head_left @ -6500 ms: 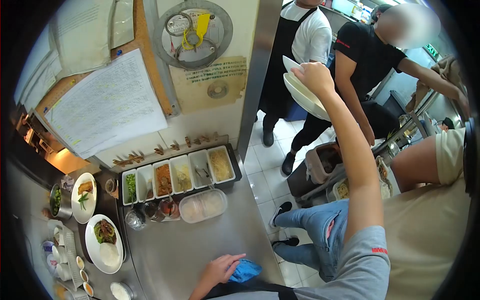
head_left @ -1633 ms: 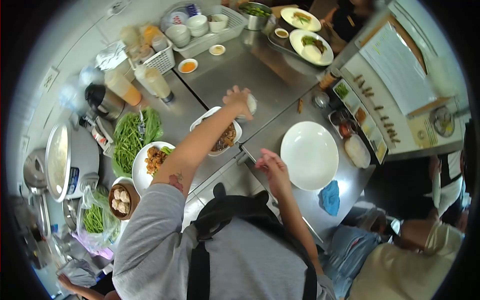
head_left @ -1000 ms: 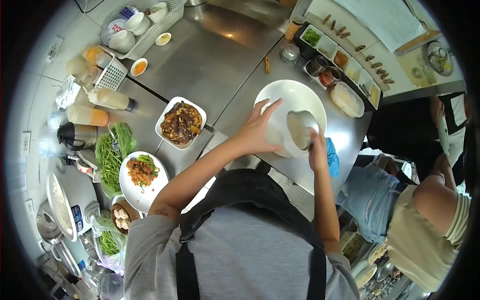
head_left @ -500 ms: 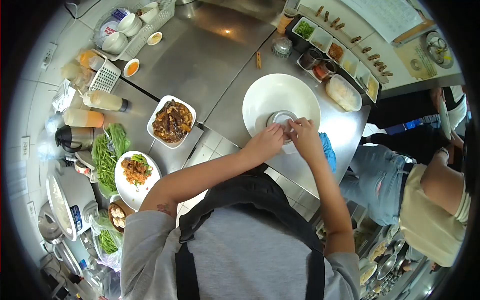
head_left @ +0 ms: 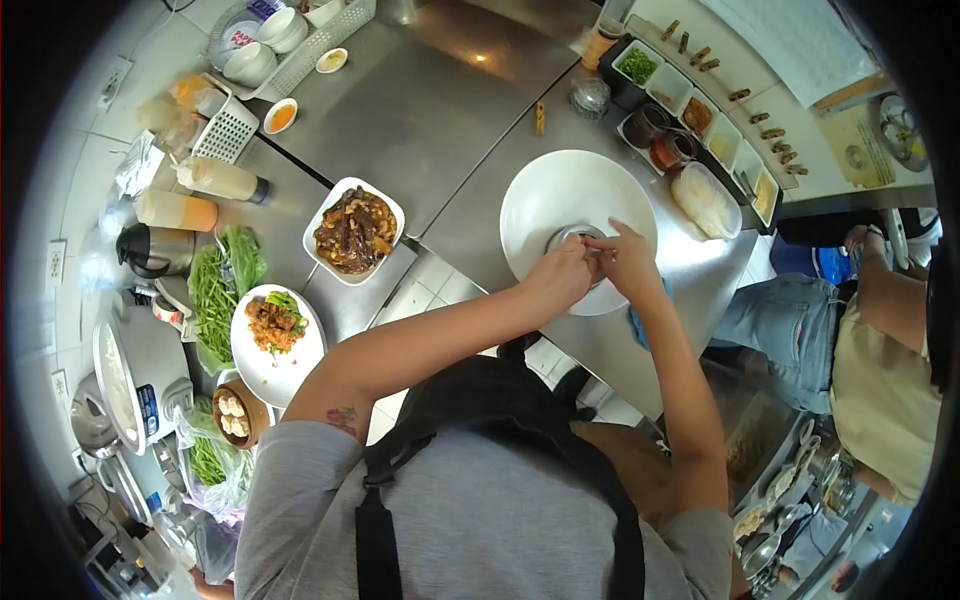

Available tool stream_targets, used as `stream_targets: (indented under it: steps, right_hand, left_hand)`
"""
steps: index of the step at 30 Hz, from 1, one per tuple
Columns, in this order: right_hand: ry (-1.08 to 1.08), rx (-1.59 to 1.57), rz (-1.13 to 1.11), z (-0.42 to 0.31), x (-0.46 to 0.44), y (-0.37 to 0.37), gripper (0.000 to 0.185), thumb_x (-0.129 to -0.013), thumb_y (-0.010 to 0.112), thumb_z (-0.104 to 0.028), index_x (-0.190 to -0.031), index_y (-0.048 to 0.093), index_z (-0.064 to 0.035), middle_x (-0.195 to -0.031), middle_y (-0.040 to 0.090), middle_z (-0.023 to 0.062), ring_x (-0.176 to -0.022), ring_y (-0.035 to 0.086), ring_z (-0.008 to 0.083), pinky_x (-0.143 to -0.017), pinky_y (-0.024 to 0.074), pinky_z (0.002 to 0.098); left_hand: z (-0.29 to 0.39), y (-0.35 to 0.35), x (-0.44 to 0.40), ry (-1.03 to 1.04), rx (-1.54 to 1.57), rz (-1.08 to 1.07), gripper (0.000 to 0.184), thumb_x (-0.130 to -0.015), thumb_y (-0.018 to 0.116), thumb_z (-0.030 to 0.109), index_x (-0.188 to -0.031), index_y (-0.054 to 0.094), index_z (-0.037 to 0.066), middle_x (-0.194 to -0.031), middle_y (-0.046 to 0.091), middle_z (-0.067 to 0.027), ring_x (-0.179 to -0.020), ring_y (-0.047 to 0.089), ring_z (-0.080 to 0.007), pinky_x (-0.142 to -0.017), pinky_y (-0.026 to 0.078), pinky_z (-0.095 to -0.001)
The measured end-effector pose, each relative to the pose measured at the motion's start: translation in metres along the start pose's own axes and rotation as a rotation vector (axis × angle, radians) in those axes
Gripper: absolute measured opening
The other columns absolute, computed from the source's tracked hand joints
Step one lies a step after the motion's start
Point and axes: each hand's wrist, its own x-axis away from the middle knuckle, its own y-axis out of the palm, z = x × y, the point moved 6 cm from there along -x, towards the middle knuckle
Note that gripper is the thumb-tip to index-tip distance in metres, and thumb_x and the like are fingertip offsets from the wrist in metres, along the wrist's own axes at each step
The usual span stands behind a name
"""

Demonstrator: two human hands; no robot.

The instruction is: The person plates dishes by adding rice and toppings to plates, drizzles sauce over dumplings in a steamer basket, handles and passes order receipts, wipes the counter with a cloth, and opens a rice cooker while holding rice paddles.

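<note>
A large white plate (head_left: 540, 190) lies on the steel counter, and a small round metal cup (head_left: 568, 236) rests upside down on it, largely hidden by my hands. My left hand (head_left: 563, 273) is closed on the cup's top from the left. From the right, my right hand (head_left: 628, 262) touches the cup too, its fingertips meeting the left ones and one finger stretched over the plate. To the left stands a square white bowl (head_left: 399, 222) of dark glossy food. A white plate (head_left: 262, 375) of reddish minced food and greens lies nearer to me.
Sauce bottles (head_left: 215, 180), green beans (head_left: 212, 315), a bamboo steamer (head_left: 262, 418) and a rice cooker (head_left: 165, 375) line the left side. Topping tubs (head_left: 722, 140) and a clear lidded box (head_left: 707, 202) stand at the right. A person in jeans (head_left: 780, 335) is beside the counter.
The metal cup, tilted in my right hand a second ago, now sits on the large plate under both hands. Since half a second ago, my hands have stayed on it with small finger movements.
</note>
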Motion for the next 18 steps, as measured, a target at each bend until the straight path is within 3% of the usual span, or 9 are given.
stream_targets:
  steps: [3, 5, 9, 12, 14, 16, 18]
  right_hand:
    - [0.119, -0.113, 0.025, -0.004, -0.004, -0.002, 0.021, -0.073, 0.061, -0.005, -0.09, 0.072, -0.013, -0.081, 0.067, 0.0154, -0.073, 0.065, 0.0305, -0.067, 0.0513, 0.0392]
    - [0.134, 0.014, 0.027, -0.008, -0.009, 0.0, 0.021, -0.073, 0.061, -0.005, -0.089, 0.072, -0.0128, -0.081, 0.067, 0.0143, -0.07, 0.065, 0.0312, -0.065, 0.0513, 0.0391]
    - [0.069, 0.146, 0.21, -0.027, 0.0, -0.016, 0.02, -0.071, 0.061, -0.006, -0.089, 0.07, -0.0117, -0.077, 0.067, 0.0123, -0.069, 0.064, 0.032, -0.065, 0.0508, 0.0398]
    - [0.111, 0.056, 0.187, -0.038, 0.001, -0.04, 0.016, -0.074, 0.064, -0.01, -0.09, 0.068, -0.0095, -0.08, 0.067, 0.0138, -0.07, 0.064, 0.0321, -0.064, 0.0506, 0.0393]
    - [0.036, -0.041, 0.314, -0.044, 0.007, -0.053, 0.014, -0.078, 0.065, -0.016, -0.089, 0.067, -0.0074, -0.083, 0.066, 0.0167, -0.073, 0.065, 0.0326, -0.063, 0.0505, 0.0391]
    - [0.297, -0.131, 0.307, -0.038, 0.018, -0.055, 0.019, -0.081, 0.066, -0.022, -0.091, 0.065, -0.0062, -0.085, 0.066, 0.0177, -0.075, 0.065, 0.0327, -0.065, 0.0505, 0.0388]
    - [0.277, -0.213, 0.32, -0.049, 0.036, -0.036, 0.024, -0.08, 0.067, -0.026, -0.092, 0.062, -0.0051, -0.093, 0.066, 0.0181, -0.085, 0.064, 0.0326, -0.075, 0.0502, 0.0405]
  left_hand:
    - [-0.003, 0.001, -0.002, -0.08, 0.211, -0.07, 0.023, -0.074, 0.061, 0.013, -0.092, 0.061, -0.002, -0.086, 0.063, -0.0087, -0.088, 0.054, -0.0203, -0.085, 0.037, -0.0316]
    - [-0.008, 0.001, -0.002, -0.131, 0.283, -0.026, 0.027, -0.074, 0.063, 0.016, -0.093, 0.061, -0.001, -0.086, 0.062, -0.0077, -0.089, 0.054, -0.0205, -0.086, 0.036, -0.0316]
    - [-0.017, -0.006, -0.006, -0.042, 0.352, -0.084, 0.035, -0.071, 0.067, 0.026, -0.095, 0.059, 0.001, -0.085, 0.062, -0.0074, -0.094, 0.055, -0.0214, -0.087, 0.036, -0.0354]
    - [-0.024, -0.026, -0.004, -0.014, 0.334, -0.12, 0.035, -0.072, 0.065, 0.031, -0.094, 0.059, 0.005, -0.089, 0.062, -0.0078, -0.099, 0.054, -0.0232, -0.09, 0.035, -0.0411]
    - [-0.037, -0.044, 0.012, -0.052, 0.412, -0.053, 0.031, -0.074, 0.064, 0.027, -0.096, 0.058, 0.007, -0.091, 0.062, -0.0085, -0.1, 0.054, -0.0247, -0.091, 0.035, -0.042]
    - [-0.061, -0.051, 0.037, -0.189, 0.567, 0.147, 0.027, -0.075, 0.063, 0.022, -0.097, 0.057, 0.007, -0.09, 0.061, -0.0096, -0.1, 0.053, -0.0272, -0.093, 0.033, -0.0447]
    - [-0.085, -0.081, 0.071, -0.313, 0.583, 0.31, 0.028, -0.077, 0.062, 0.021, -0.099, 0.055, 0.004, -0.093, 0.061, -0.0109, -0.098, 0.054, -0.0299, -0.091, 0.036, -0.0447]
